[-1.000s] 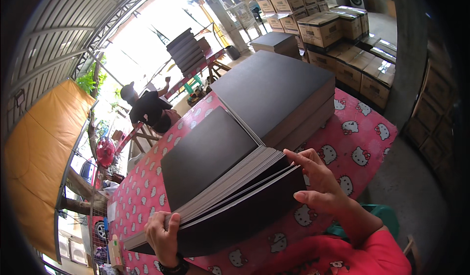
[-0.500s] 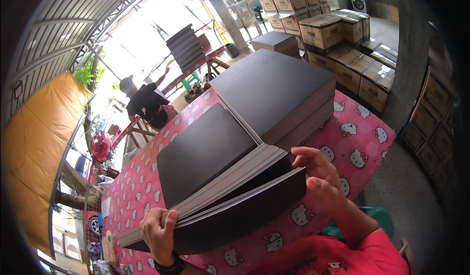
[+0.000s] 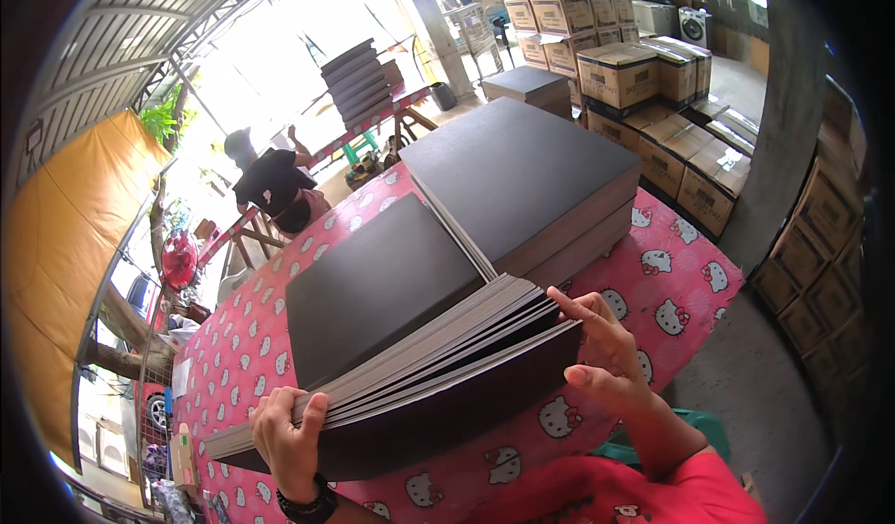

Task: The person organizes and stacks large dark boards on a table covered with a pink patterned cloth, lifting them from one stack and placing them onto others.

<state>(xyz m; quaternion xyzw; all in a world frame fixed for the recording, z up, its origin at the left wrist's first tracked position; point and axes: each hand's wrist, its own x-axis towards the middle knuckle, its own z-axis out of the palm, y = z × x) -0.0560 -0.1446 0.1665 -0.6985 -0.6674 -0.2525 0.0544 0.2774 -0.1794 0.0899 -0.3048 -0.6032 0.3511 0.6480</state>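
Note:
A thick stack of black sheets (image 3: pixel 447 417) with pale grey edges is tilted up in front of me at the near side of the table. My left hand (image 3: pixel 287 438) grips its left end, thumb over the edges. The sheets fan apart toward the right end. There, my right hand (image 3: pixel 611 342) has its fingers spread; a fingertip touches the sheet edges while the thumb stands off from them. Just behind lies a flat black stack (image 3: pixel 382 282), and beside it a taller black stack (image 3: pixel 522 170) with grey-brown sides.
The table wears a pink cloth (image 3: pixel 671 272) with cartoon cats. Beyond it are another black stack (image 3: pixel 527 84), piled cartons (image 3: pixel 620 76) and a far table with stacked black blocks (image 3: pixel 359 81). A person in black (image 3: pixel 275 184) works at the left, near a red fan (image 3: pixel 179 258).
The sheets have spread into more separate layers at the right end. My right thumb has come away from the front sheets, and its fingers have moved onto the edges behind.

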